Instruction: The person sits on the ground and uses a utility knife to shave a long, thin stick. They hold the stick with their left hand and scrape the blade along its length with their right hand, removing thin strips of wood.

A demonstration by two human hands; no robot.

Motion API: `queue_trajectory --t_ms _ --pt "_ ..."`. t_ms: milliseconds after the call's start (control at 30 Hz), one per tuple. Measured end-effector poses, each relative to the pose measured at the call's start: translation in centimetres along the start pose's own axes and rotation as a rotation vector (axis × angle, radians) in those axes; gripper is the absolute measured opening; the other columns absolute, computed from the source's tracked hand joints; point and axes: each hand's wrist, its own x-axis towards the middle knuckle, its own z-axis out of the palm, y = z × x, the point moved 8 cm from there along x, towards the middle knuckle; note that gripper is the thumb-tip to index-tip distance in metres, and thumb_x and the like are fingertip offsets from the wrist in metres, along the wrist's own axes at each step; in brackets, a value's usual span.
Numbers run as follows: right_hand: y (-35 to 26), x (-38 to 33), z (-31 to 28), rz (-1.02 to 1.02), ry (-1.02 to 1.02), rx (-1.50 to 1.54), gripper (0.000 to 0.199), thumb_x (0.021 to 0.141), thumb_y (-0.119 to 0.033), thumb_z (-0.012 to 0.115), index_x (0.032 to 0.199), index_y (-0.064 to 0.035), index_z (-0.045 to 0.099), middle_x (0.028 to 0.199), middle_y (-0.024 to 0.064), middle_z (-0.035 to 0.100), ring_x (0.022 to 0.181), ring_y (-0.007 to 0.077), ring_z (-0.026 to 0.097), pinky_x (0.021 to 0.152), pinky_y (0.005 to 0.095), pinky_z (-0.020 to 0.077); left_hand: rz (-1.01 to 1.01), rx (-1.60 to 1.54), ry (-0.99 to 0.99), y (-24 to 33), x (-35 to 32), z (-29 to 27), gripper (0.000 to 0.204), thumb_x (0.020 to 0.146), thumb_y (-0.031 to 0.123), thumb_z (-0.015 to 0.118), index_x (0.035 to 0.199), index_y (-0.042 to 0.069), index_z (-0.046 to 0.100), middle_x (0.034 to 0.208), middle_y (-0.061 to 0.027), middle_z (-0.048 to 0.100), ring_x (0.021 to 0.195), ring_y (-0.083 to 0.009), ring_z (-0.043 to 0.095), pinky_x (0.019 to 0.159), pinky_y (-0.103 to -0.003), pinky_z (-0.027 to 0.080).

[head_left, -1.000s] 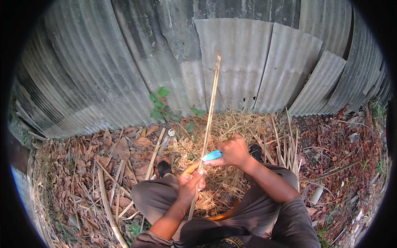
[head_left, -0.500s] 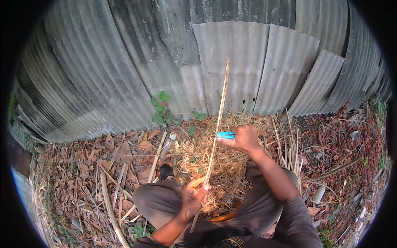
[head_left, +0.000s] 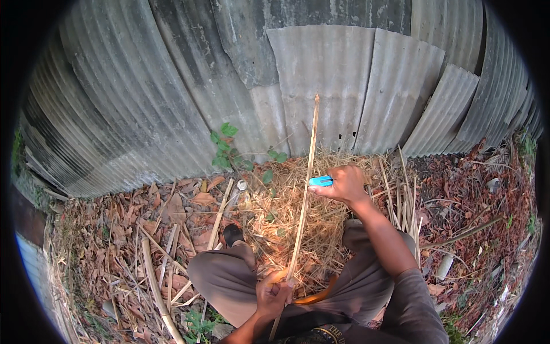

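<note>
A long, thin bamboo strip (head_left: 305,212) slants up and away from my lap, its far end in front of the metal sheets. My left hand (head_left: 274,295) is closed around its lower part, with something orange-yellow (head_left: 277,276) along the index finger. In my right hand (head_left: 347,184) is a light-blue-handled tool (head_left: 321,181), probably a cutter. Its tip meets or nearly meets the strip about halfway up; any blade is too small to make out. The lower end of the strip passes below my left hand over my lap.
A corrugated metal fence (head_left: 321,69) stands across the far side. Pale shavings (head_left: 326,229) are heaped between my legs. Bamboo sticks (head_left: 154,286) lie at left, and more thin strips (head_left: 408,206) at right. Dry leaves (head_left: 132,223) and a small green plant (head_left: 224,150) lie beyond.
My left hand and the strip have moved down toward my lap, so the strip's far end sits lower. My right hand with the blue tool has shifted slightly right.
</note>
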Motion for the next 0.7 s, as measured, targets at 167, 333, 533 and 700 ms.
queue_trajectory --t_ms 167,333,533,700 --pt "0.5 0.3 -0.7 0.06 -0.003 -0.022 0.07 0.067 -0.076 0.063 0.051 -0.0077 0.059 0.041 0.0099 0.049 0.039 0.0299 0.054 0.044 0.0423 0.0433 -0.142 0.088 0.002 0.2 -2.4 -0.7 0.012 0.092 0.004 0.06 0.102 -0.002 0.061 0.062 -0.0002 0.056 0.049 -0.0039 0.049 0.043 -0.02 0.037" --pt "1.4 0.3 -0.6 0.02 0.042 -0.094 0.078 0.069 -0.082 0.055 0.054 -0.0059 0.063 0.039 0.0085 0.049 0.036 0.0253 0.053 0.041 0.0376 0.0425 -0.182 0.095 -0.028 -0.4 -4.3 -1.4 0.013 0.093 0.008 0.06 0.101 -0.002 0.061 0.062 -0.0009 0.057 0.049 -0.0041 0.049 0.043 -0.02 0.037" --pt "2.2 0.5 -0.7 0.083 -0.009 -0.092 0.079 0.068 -0.082 0.055 0.056 -0.0052 0.064 0.04 0.0095 0.05 0.038 0.0264 0.054 0.045 0.0383 0.0444 -0.113 0.122 -0.047 0.6 -5.5 -1.4 0.012 0.092 0.004 0.059 0.1 -0.005 0.057 0.069 -0.0078 0.058 0.048 -0.0082 0.05 0.043 -0.022 0.038" --pt "2.6 0.9 -1.0 0.081 0.024 -0.06 0.076 0.067 -0.08 0.057 0.057 -0.005 0.065 0.043 0.0115 0.052 0.041 0.0294 0.056 0.049 0.0412 0.0468 -0.1 0.186 -0.006 0.8 -6.5 -2.1 0.015 0.092 0.008 0.058 0.103 -0.003 0.06 0.077 -0.0068 0.059 0.051 -0.0086 0.05 0.045 -0.023 0.04"
